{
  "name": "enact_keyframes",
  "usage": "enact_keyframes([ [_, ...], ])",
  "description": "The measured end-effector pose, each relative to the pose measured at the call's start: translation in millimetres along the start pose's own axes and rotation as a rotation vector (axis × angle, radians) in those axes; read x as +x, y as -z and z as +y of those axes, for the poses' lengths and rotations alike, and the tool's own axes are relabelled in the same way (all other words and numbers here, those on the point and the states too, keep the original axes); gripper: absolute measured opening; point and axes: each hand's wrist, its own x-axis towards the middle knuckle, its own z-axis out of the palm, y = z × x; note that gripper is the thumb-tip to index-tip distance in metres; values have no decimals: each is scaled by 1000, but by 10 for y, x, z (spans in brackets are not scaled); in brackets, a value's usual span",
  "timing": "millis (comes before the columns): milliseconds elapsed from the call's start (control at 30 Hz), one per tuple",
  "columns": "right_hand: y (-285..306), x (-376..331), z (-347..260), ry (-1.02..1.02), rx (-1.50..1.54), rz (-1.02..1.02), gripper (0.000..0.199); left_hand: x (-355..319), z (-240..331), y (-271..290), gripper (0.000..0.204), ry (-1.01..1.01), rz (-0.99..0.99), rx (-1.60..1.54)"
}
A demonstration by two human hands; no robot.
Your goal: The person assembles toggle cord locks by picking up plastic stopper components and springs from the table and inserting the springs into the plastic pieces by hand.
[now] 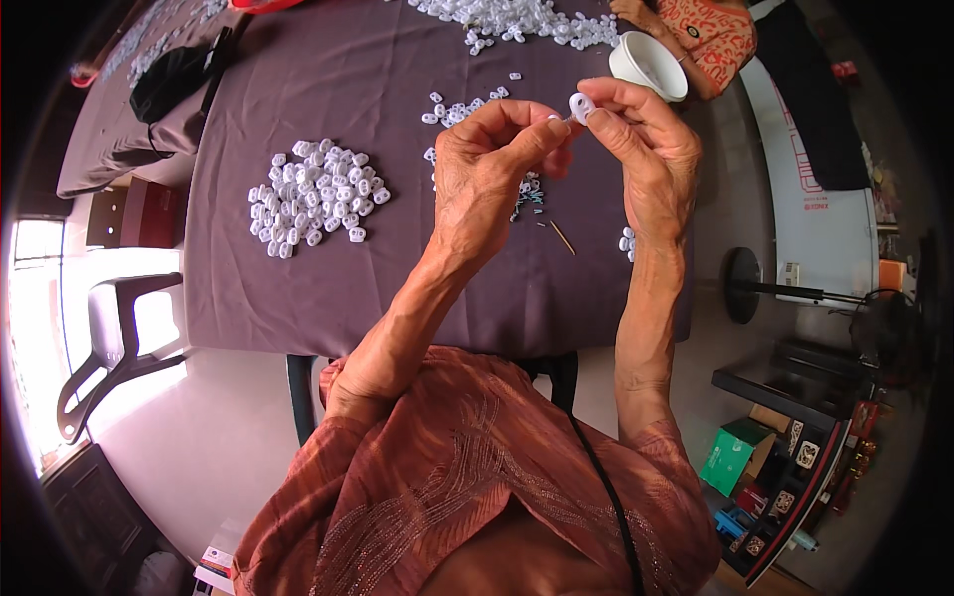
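Observation:
Above the far half of the cloth-covered table, both hands are raised close together. My right hand (651, 154) pinches a small white oval plastic piece with dark holes (581, 103) between thumb and fingers. Fingertips of my left hand (484, 174) are pressed together right beside it, around something small and partly white that they mostly hide. Below the hands lie tiny teal bits (528, 195) and a thin yellowish stick (563, 238). More white pieces (455, 112) lie behind my left hand, partly hidden by it. A few others (627, 243) lie by my right wrist.
A heap of white pieces (316, 199) sits on the dark tablecloth (397, 303) to the left. A larger pile (527, 20) lies at the far edge, near a white bowl (648, 68) and another person's arm (686, 50). A dark chair (117, 328) stands at left.

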Motion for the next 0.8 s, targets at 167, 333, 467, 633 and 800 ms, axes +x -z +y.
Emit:
enact_keyframes([
  [167, -12, -18, -33, 8, -74, -1, 18, 1, 1, -6, 11, -10, 1, 10],
  [333, -8, -35, -34, 64, -173, 4, 18, 1, -6, -2, 11, -29, 12, 41],
  [467, -8, -34, -38, 119, -250, -11, 16, 2, -8, -3, 12, -33, 21, 69],
  [633, 4, -17, -25, 248, -370, -26, 15, 2, -9, 32, 12, -48, -5, 149],
  [800, -1, -22, -29, 275, -394, -33, 15, -8, -4, 31, 13, -52, -10, 162],
])
